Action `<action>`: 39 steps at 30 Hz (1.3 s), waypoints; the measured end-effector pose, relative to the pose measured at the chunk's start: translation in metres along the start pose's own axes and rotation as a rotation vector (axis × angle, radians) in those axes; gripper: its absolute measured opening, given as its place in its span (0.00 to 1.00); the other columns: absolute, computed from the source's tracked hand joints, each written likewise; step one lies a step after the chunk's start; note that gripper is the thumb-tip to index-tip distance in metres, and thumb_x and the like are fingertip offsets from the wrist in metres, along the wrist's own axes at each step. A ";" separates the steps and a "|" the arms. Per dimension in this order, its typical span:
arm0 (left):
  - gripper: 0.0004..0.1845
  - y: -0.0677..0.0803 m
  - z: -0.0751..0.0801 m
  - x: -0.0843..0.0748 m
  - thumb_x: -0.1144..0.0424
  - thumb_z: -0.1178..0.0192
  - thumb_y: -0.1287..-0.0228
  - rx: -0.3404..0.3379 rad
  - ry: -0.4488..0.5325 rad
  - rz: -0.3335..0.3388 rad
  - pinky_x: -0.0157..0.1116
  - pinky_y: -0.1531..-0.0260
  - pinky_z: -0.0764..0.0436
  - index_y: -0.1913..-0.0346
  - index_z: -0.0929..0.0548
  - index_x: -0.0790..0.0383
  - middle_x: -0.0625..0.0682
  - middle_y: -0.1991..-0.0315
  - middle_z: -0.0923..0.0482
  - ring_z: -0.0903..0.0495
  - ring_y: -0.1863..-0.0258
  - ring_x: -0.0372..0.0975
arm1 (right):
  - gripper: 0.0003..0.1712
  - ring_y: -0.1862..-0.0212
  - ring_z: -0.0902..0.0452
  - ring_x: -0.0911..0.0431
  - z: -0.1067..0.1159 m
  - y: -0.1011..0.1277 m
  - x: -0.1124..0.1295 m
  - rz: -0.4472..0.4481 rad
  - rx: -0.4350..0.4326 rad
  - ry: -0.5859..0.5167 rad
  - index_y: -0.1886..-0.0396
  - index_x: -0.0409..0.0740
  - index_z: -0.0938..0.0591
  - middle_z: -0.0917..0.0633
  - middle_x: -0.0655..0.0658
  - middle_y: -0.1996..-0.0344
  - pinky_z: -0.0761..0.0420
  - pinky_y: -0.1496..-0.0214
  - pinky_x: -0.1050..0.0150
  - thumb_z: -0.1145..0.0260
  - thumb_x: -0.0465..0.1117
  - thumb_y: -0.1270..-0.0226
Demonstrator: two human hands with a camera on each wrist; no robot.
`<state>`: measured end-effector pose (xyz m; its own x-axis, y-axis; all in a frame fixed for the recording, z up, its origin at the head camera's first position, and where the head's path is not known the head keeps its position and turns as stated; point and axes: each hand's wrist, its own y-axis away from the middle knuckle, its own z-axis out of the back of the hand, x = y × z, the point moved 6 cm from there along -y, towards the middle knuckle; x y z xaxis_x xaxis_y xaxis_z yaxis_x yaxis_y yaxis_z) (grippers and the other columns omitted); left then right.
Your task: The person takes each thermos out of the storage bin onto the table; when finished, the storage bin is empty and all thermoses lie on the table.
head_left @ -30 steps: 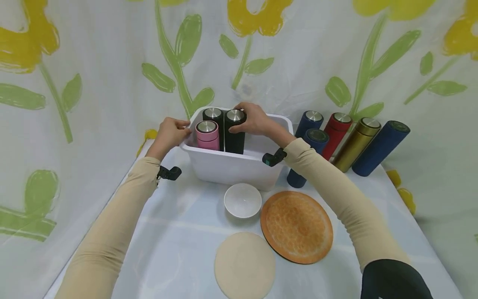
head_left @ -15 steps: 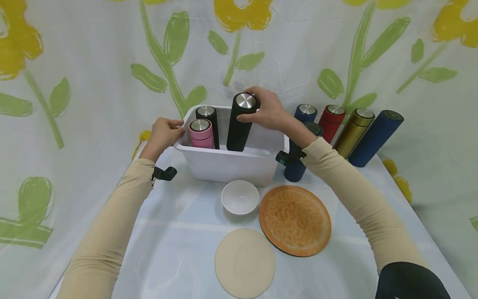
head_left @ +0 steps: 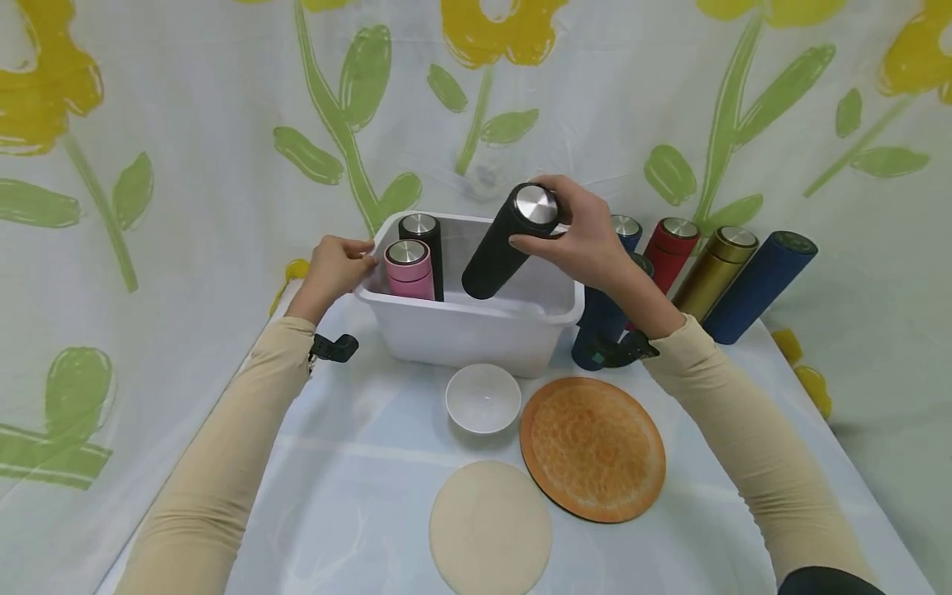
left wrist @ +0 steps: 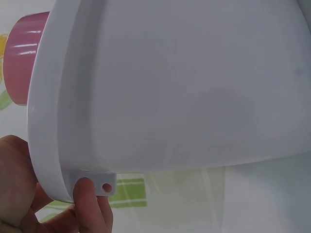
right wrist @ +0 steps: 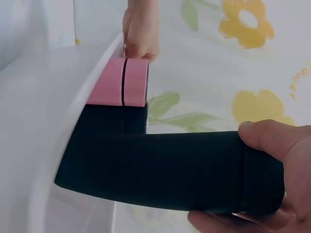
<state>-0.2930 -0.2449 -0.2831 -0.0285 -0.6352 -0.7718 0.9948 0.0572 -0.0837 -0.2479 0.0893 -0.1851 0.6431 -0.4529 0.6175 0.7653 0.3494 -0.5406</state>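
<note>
My right hand (head_left: 587, 235) grips a black thermos flask (head_left: 506, 244) near its silver-topped lid. The flask leans with its lid to the right, its lower end over the inside of a white plastic tub (head_left: 461, 335). In the right wrist view, thumb and fingers lie on either side of the flask's lid end. My left hand (head_left: 336, 271) holds the tub's left rim; the left wrist view has its fingers curled under the corner. Inside the tub, at the left, a pink thermos (head_left: 411, 273) and another black thermos (head_left: 427, 235) stand upright.
Right of the tub stand a red thermos (head_left: 672, 248), a gold thermos (head_left: 716, 268) and several blue ones, including a tilted blue thermos (head_left: 760, 285). In front lie a white bowl (head_left: 483, 401), a brown round board (head_left: 592, 450) and a beige disc (head_left: 491, 529).
My right hand has lifted the black thermos up from beside the other black one and carried it right, tilting it. The left hand stays on the tub's rim.
</note>
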 end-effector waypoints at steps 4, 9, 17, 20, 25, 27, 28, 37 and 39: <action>0.22 -0.001 0.000 0.000 0.64 0.42 0.29 -0.017 -0.020 -0.017 0.38 0.62 0.16 0.34 0.23 0.66 0.69 0.44 0.21 0.20 0.53 0.53 | 0.36 0.53 0.20 0.56 0.009 0.020 0.006 0.047 -0.069 -0.035 0.37 0.42 0.24 0.17 0.46 0.50 0.17 0.58 0.71 0.21 0.35 0.46; 0.22 -0.004 -0.001 0.001 0.65 0.41 0.30 -0.029 -0.025 -0.032 0.35 0.65 0.18 0.35 0.22 0.66 0.69 0.45 0.21 0.20 0.54 0.52 | 0.36 0.56 0.21 0.59 0.020 0.041 0.028 0.115 -0.127 -0.036 0.38 0.34 0.25 0.17 0.40 0.50 0.18 0.60 0.72 0.22 0.27 0.49; 0.23 -0.003 -0.001 0.002 0.64 0.42 0.29 -0.006 -0.010 -0.005 0.43 0.57 0.16 0.34 0.23 0.65 0.68 0.43 0.22 0.21 0.52 0.53 | 0.41 0.54 0.19 0.61 0.027 0.057 0.018 0.157 -0.176 -0.010 0.36 0.39 0.24 0.17 0.44 0.49 0.17 0.58 0.73 0.19 0.28 0.52; 0.23 -0.002 -0.002 0.002 0.64 0.42 0.28 0.011 0.001 0.005 0.46 0.53 0.16 0.33 0.24 0.66 0.68 0.42 0.23 0.22 0.51 0.53 | 0.43 0.52 0.19 0.59 0.030 0.063 0.015 0.155 -0.182 -0.031 0.35 0.43 0.24 0.18 0.46 0.48 0.17 0.56 0.72 0.19 0.28 0.54; 0.23 -0.002 -0.002 0.000 0.64 0.42 0.28 0.013 -0.001 0.002 0.46 0.52 0.17 0.33 0.24 0.65 0.67 0.42 0.23 0.22 0.51 0.53 | 0.45 0.51 0.18 0.59 0.038 0.074 0.017 0.154 -0.203 -0.058 0.34 0.42 0.25 0.19 0.46 0.47 0.17 0.54 0.71 0.19 0.25 0.55; 0.23 -0.003 -0.003 -0.001 0.63 0.42 0.28 0.012 0.000 -0.003 0.46 0.52 0.17 0.33 0.24 0.65 0.67 0.42 0.23 0.22 0.51 0.53 | 0.46 0.50 0.18 0.58 0.042 0.079 0.019 0.160 -0.214 -0.067 0.34 0.40 0.25 0.19 0.44 0.47 0.17 0.55 0.71 0.20 0.22 0.57; 0.23 -0.003 -0.003 -0.001 0.63 0.42 0.28 0.011 0.000 -0.005 0.46 0.52 0.17 0.33 0.24 0.65 0.67 0.42 0.23 0.22 0.51 0.53 | 0.46 0.50 0.18 0.58 0.044 0.081 0.020 0.162 -0.219 -0.067 0.34 0.40 0.25 0.19 0.44 0.47 0.17 0.55 0.71 0.20 0.21 0.58; 0.23 -0.007 -0.001 0.003 0.63 0.42 0.29 -0.007 -0.020 -0.017 0.47 0.52 0.17 0.34 0.23 0.66 0.68 0.43 0.22 0.22 0.51 0.54 | 0.46 0.48 0.19 0.55 0.056 0.093 0.028 0.177 -0.203 -0.071 0.35 0.34 0.25 0.19 0.41 0.46 0.17 0.52 0.70 0.23 0.16 0.60; 0.23 -0.007 -0.002 0.003 0.63 0.42 0.29 -0.003 -0.010 -0.010 0.48 0.52 0.17 0.34 0.23 0.66 0.67 0.43 0.23 0.22 0.50 0.54 | 0.46 0.49 0.20 0.54 0.061 0.097 0.031 0.176 -0.212 -0.061 0.36 0.33 0.25 0.19 0.41 0.46 0.17 0.54 0.71 0.24 0.15 0.60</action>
<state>-0.2998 -0.2461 -0.2863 -0.0371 -0.6433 -0.7647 0.9943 0.0531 -0.0929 -0.1515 0.1588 -0.1837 0.7708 -0.3483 0.5334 0.6228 0.2358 -0.7460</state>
